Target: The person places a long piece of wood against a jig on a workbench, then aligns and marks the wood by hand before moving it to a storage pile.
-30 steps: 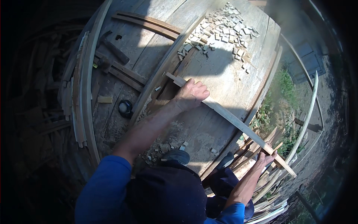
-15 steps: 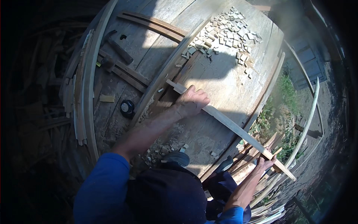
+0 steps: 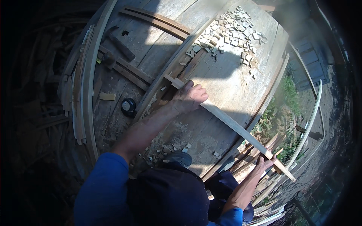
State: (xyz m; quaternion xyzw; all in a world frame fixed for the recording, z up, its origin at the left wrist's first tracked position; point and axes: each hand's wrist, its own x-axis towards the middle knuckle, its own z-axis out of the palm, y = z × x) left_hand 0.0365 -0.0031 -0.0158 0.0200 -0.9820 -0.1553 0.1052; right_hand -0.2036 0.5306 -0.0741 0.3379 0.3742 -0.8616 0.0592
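A long, narrow wooden strip (image 3: 234, 125) slants across the middle of the head view, from upper left to lower right. My left hand (image 3: 193, 94) is closed over it near its notched upper-left end, which lies by a long wooden rail (image 3: 167, 67). Toward the other end, my right hand (image 3: 266, 162) grips the strip from below, thumb and fingers around it. That lower end sticks out past the edge of the wooden work surface (image 3: 222, 101). The undersides of both grips are partly hidden.
Small wood offcuts (image 3: 233, 32) are scattered at the far side. Leftward lie a hammer (image 3: 121, 47), a round black tape measure (image 3: 128, 107), a small wood block (image 3: 107, 96) and stacked long strips (image 3: 88, 86). More boards (image 3: 245, 156) and green plants (image 3: 288, 98) are to the right.
The strip has slid slightly to the left and up, with both hands moving along with it. Its notched end now reaches farther over the long rail.
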